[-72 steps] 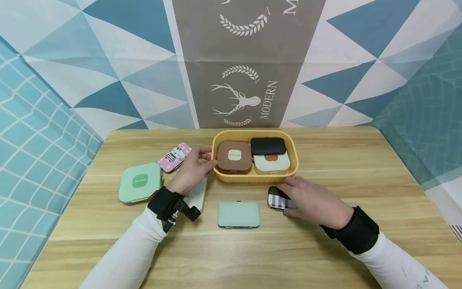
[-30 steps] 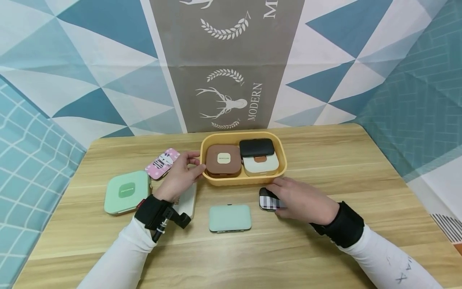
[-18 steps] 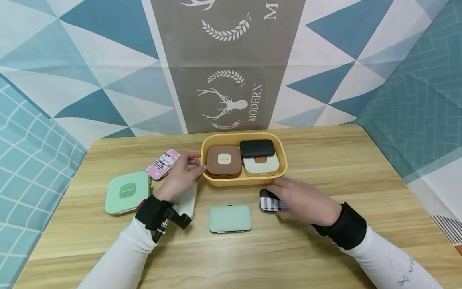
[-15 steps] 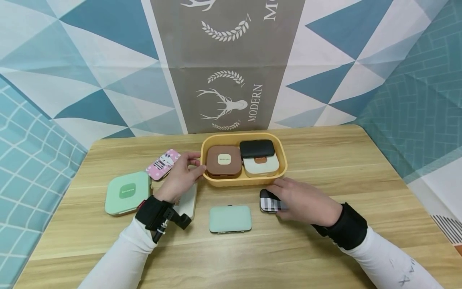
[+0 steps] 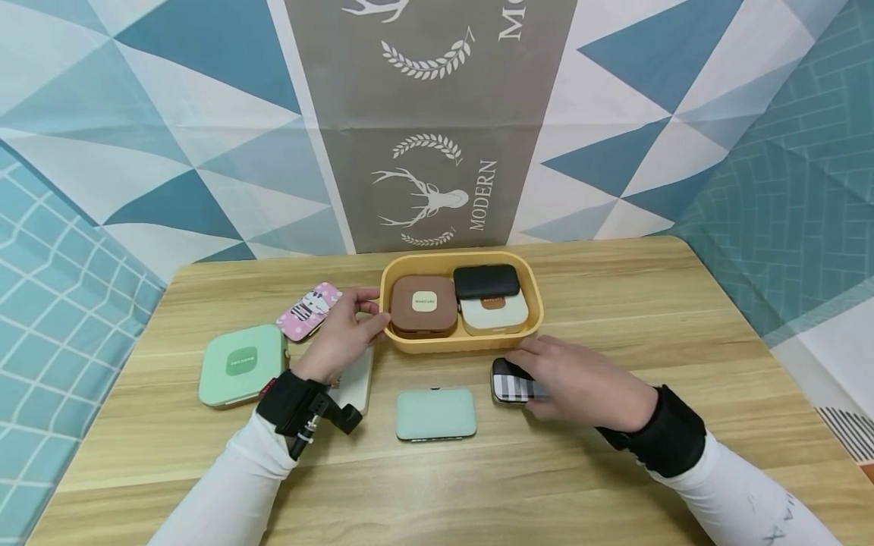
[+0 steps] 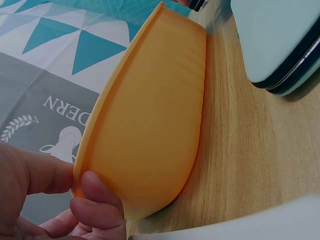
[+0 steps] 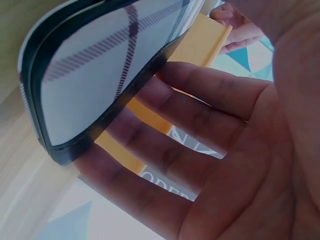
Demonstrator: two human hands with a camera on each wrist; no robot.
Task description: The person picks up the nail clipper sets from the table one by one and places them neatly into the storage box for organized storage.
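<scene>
At the near edge of a wood-grain table (image 5: 471,493), two forearms in white sleeves (image 5: 232,462) reach in from left and right, a black band (image 5: 665,434) round each wrist.

Nearest the middle, a flat mint case (image 5: 435,415) lies on the table. To its right, the right hand (image 5: 583,383) pinches a plaid case (image 5: 512,388) with black edging: the thumb is at its near side, the other fingers, slightly spread in the right wrist view, have their tips along the far edge. Whether the case is lifted cannot be told.

To the left, a white case (image 5: 358,385) lies partly hidden beneath the left hand (image 5: 344,337). Farther left is a square green case (image 5: 242,364), with a pink cartoon case (image 5: 309,312) just beyond, near its far right corner.

The left hand pinches the left end of a yellow basket (image 5: 464,346) between thumb and fingers; the remaining fingers are loosely bent. The basket stands at the far middle. Inside, a brown case (image 5: 423,315) sits left; at right, a black case (image 5: 486,280) overlaps the far part of a cream case (image 5: 504,315).

Behind hangs a backdrop (image 5: 410,106) of blue triangles and a grey deer-head panel.
</scene>
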